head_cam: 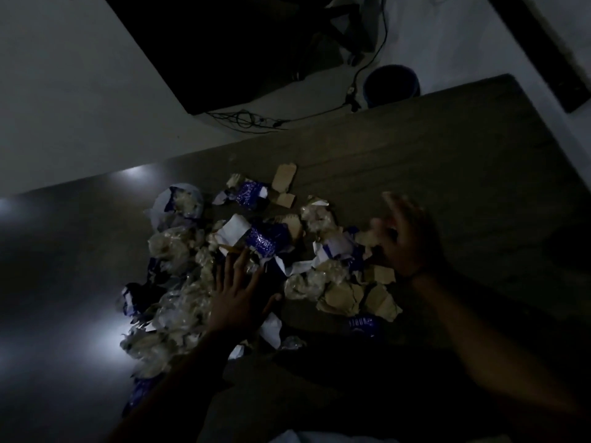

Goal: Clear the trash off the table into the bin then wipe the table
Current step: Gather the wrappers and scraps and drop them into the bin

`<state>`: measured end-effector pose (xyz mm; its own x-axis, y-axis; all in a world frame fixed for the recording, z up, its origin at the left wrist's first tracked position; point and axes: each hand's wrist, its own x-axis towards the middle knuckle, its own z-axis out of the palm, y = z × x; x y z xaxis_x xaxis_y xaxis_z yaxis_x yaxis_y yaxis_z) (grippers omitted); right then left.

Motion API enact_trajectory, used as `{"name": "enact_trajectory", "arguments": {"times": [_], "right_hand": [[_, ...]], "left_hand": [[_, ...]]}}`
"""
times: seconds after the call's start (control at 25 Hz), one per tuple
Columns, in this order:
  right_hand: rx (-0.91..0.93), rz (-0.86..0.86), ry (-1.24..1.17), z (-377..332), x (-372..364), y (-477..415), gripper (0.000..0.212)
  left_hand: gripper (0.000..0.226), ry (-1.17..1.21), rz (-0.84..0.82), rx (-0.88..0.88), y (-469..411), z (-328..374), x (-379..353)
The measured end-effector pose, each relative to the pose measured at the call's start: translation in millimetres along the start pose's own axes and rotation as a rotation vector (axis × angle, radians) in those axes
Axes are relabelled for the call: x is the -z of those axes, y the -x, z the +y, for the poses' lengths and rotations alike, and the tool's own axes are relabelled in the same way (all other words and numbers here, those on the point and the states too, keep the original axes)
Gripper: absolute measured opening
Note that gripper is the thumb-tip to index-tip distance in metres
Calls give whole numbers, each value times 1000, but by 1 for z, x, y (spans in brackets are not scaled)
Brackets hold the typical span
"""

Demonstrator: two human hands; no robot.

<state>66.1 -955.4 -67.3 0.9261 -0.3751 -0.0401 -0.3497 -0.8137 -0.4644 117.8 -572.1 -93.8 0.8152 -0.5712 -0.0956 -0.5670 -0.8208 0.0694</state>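
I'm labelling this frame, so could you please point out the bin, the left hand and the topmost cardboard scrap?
bin point(391, 86): head view, on its dark blue wall.
left hand point(238, 290): head view, back of the hand.
cardboard scrap point(284, 177): head view, middle of its flat face.

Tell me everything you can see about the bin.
The bin is a dark blue round tub, seemingly plastic, standing upright on the pale floor just past the table's far edge. Its open mouth faces up; the inside is too dark to show any contents. The table edge hides its lower part. A black cable runs down the floor close to its left side; whether it touches is unclear. Both hands are well away from it, at the trash pile.
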Motion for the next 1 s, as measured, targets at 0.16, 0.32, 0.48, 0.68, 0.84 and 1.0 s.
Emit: {"name": "enact_trajectory", "arguments": {"times": [0.16,0.32,0.48,0.68,0.84,1.0], "right_hand": [[-94,-22,-34,-8,-33,70,86],[98,-45,-16,-109,-87,106,82],[129,10,-101,-154,-101,113,75],[-208,140,-46,-114,-88,139,86],[-110,84,35,-139,-127,184,76],[-68,-14,-66,-228,-161,184,83]], "left_hand": [[75,-27,-8,-6,12,-2,1],[64,13,33,-5,23,-12,11],[56,121,183,21,29,-23,30],[46,315,412,178,67,-49,63],[45,434,381,309,104,-73,60],[56,491,282,367,130,-94,48]]}}
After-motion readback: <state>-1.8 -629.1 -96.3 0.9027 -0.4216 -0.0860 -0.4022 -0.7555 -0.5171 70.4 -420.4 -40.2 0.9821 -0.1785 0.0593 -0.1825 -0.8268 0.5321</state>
